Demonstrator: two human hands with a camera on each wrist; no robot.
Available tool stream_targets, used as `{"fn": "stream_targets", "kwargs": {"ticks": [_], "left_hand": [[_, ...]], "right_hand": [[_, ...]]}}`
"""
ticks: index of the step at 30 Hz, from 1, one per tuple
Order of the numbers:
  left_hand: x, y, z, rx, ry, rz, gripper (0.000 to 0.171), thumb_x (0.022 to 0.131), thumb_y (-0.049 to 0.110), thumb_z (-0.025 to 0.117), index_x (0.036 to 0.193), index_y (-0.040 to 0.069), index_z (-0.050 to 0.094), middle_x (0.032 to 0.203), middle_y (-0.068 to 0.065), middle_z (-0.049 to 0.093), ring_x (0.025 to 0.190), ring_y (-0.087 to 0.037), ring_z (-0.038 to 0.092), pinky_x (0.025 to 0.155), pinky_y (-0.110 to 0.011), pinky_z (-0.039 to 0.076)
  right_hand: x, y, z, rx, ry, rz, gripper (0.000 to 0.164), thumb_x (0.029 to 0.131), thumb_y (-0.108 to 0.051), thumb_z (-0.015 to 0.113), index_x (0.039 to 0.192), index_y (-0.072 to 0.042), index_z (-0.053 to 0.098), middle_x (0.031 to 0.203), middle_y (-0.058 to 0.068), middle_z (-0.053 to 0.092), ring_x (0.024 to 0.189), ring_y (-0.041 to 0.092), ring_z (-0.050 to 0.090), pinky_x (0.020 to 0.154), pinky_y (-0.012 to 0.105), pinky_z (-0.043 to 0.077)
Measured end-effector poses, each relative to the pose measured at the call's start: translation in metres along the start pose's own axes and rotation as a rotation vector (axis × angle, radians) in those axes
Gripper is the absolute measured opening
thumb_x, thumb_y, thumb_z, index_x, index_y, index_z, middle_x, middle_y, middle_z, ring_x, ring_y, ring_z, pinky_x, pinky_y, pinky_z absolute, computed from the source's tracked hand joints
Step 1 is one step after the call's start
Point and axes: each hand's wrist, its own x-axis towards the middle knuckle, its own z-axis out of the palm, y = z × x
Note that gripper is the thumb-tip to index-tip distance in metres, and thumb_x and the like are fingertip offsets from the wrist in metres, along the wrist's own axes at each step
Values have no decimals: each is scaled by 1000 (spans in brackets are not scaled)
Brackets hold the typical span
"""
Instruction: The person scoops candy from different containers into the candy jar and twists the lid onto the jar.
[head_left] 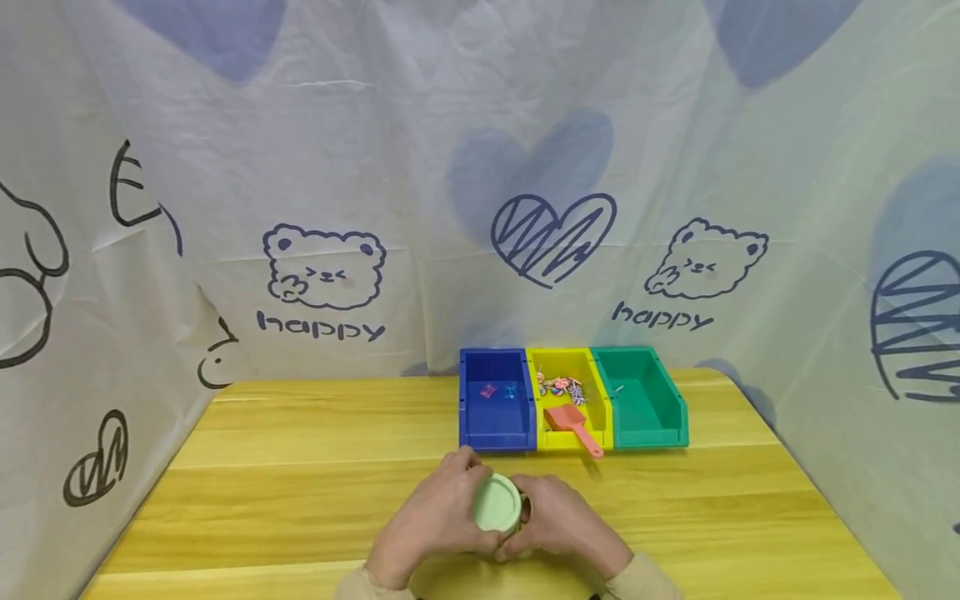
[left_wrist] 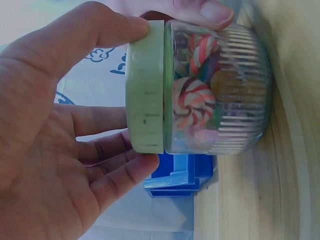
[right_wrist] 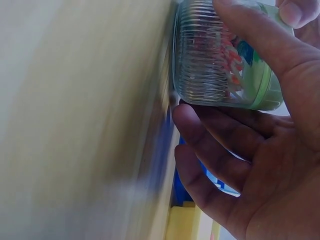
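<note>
A ribbed clear jar (left_wrist: 220,100) with a light green lid (head_left: 497,504) stands near the front of the table, between both hands. Striped swirl candies and other colourful pieces show through its wall. My left hand (head_left: 442,504) grips the lid by its side, thumb on one edge and fingers around the opposite one. The right hand (head_left: 558,517) holds the jar's ribbed body, its thumb (right_wrist: 260,35) across the near side and fingers around the other. In the left wrist view the lid sits on the jar's mouth with a thin seam between them.
Behind the hands stand three joined bins: a blue bin (head_left: 497,437) with two small pieces, a yellow bin (head_left: 605,408) with candies and a pink scoop (head_left: 570,419), and a green bin (head_left: 648,437) with a small light item. A printed cloth (head_left: 420,167) hangs around the table.
</note>
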Motion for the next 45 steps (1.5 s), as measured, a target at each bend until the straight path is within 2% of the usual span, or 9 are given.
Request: {"fn": "stream_targets", "kwargs": {"ticks": [12, 18, 26, 31, 36, 45], "left_hand": [[0, -3, 0, -17, -34, 36, 68, 64, 32, 91, 122, 4, 70, 118, 2, 54, 102, -13, 51, 80, -24, 54], [0, -3, 2, -31, -44, -4, 74, 64, 34, 92, 127, 4, 68, 121, -2, 55, 105, -16, 50, 79, -25, 54], [1, -1, 1, -14, -32, -84, 76, 63, 47, 95, 122, 7, 68, 108, 1, 53, 94, -14, 52, 74, -28, 54], [2, -2, 1, 16, -6, -53, 70, 66, 44, 94, 119, 5, 70, 105, 0, 55, 92, -14, 53, 75, -28, 55], [1, -2, 0, 28, 13, -5, 70, 67, 40, 94, 120, 0, 71, 107, -2, 56, 92, -15, 55, 76, -27, 56], [1, -3, -1, -6, 16, 37, 67, 68, 35, 95, 121, 2, 71, 110, -3, 57, 95, -14, 56, 79, -27, 56]], "right_hand": [[-1, 0, 2, -10, 17, 6, 59, 59, -44, 99, 105, -19, 70, 75, -12, 57, 69, 6, 49, 61, 24, 41], [-2, 2, 3, -3, 14, 15, 59, 59, -44, 99, 104, -20, 69, 74, -9, 57, 68, 6, 49, 60, 23, 41], [-1, 3, 2, 12, -5, 32, 62, 61, -47, 98, 109, -20, 70, 75, -9, 58, 68, 6, 50, 60, 23, 41], [0, 2, 1, 22, -8, 33, 59, 61, -46, 98, 107, -21, 69, 75, -9, 59, 68, 6, 51, 61, 23, 41], [1, 2, 1, 38, 1, 12, 56, 62, -44, 98, 103, -21, 69, 74, -10, 58, 68, 5, 50, 61, 23, 42], [1, 3, -2, 32, 3, -27, 55, 62, -42, 99, 104, -20, 69, 75, -12, 57, 69, 3, 50, 61, 22, 42]]}}
